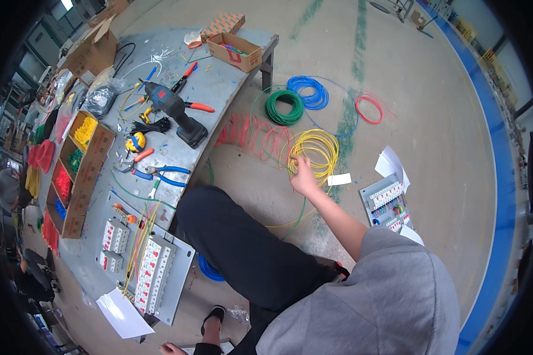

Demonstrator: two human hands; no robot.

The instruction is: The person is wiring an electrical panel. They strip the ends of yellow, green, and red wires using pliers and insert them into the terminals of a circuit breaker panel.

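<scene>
My right hand [304, 177] reaches out over the floor at the left edge of a loose yellow wire coil [318, 148]. Its fingers are bent together on the yellow strands; how many strands they hold is too small to tell. A white paper tag [339, 179] lies just right of the wrist. Beyond the hand are a green wire coil [284, 107], a blue wire coil [308, 93] and a small red wire coil [369, 110]. Loose red wire [251, 136] spreads toward the table. My left hand does not show.
The grey table [219, 77] holds a cordless drill [176, 109], pliers [167, 173], boxed coloured parts [84, 133] and a breaker panel [154, 275]. On the floor at right is another breaker panel [386, 201]. At the bottom edge a hand [172, 349] shows near a sandalled foot [213, 318]; whose is unclear.
</scene>
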